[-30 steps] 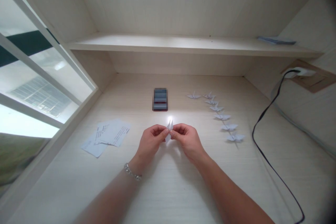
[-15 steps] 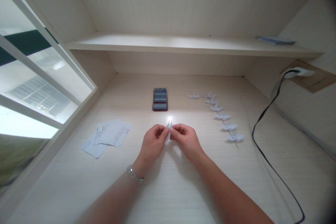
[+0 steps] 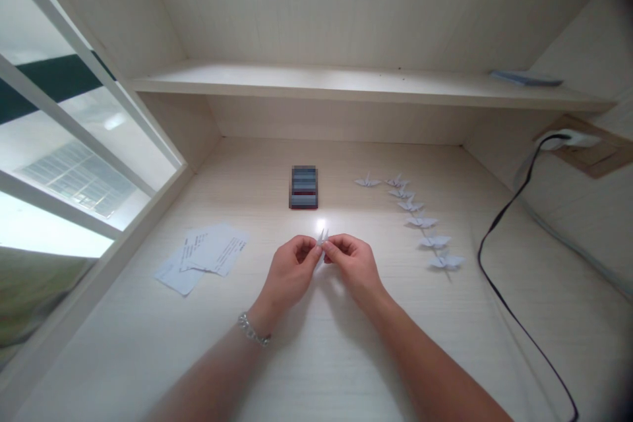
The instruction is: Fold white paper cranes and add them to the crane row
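A small piece of folded white paper (image 3: 321, 239) with two narrow points facing up is pinched between my hands at the middle of the desk. My left hand (image 3: 295, 267), with a silver bracelet (image 3: 253, 330) on its wrist, grips it between thumb and curled fingers. On the other side, my right hand (image 3: 352, 264) grips the same paper in a like pinch. The fingertips cover its lower part. Several folded paper cranes (image 3: 422, 222) stand in a curved row to the right, apart from my hands.
Printed paper sheets (image 3: 217, 249) overlap on the left. A dark, blurred rectangular object (image 3: 304, 187) lies beyond my hands. The black cable (image 3: 479, 254) runs from the wall socket (image 3: 588, 145) down the right side. A shelf (image 3: 346, 82) spans the back, with a flat bluish item (image 3: 527, 78) on it.
The two points of the folded paper have shifted slightly and look narrower. Both hands keep their pinch on it. The whole view has moved a little.
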Demonstrator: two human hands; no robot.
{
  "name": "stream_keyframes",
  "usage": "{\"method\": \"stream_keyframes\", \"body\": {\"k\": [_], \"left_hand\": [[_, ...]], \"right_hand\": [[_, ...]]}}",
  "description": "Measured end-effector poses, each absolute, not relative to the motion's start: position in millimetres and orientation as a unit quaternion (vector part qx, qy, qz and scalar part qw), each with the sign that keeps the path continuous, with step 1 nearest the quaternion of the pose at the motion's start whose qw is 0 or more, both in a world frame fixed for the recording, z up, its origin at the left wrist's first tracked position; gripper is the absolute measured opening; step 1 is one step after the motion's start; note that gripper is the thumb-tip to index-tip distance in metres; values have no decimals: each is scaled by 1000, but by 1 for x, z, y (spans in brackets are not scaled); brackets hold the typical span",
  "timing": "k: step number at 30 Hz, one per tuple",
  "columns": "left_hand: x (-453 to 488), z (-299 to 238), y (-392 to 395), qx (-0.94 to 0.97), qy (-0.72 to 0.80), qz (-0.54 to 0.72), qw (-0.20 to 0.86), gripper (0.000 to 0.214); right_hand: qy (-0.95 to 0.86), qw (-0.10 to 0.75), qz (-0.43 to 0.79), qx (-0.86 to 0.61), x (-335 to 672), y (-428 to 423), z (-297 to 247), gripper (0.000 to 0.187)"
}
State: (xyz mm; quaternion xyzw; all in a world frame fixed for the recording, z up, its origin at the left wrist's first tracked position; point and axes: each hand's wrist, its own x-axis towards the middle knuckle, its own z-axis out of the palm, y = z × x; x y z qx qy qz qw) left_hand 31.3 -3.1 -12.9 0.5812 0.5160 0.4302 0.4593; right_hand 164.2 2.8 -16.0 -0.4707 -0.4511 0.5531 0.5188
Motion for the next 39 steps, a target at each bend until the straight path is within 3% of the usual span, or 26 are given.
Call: {"method": "stream_keyframes", "body": {"k": [39], "left_hand": [[36,-8,-9,595,519,412,454,23]], "right_hand": [[-413,559,568,-442,171,5,-7,17]]}}
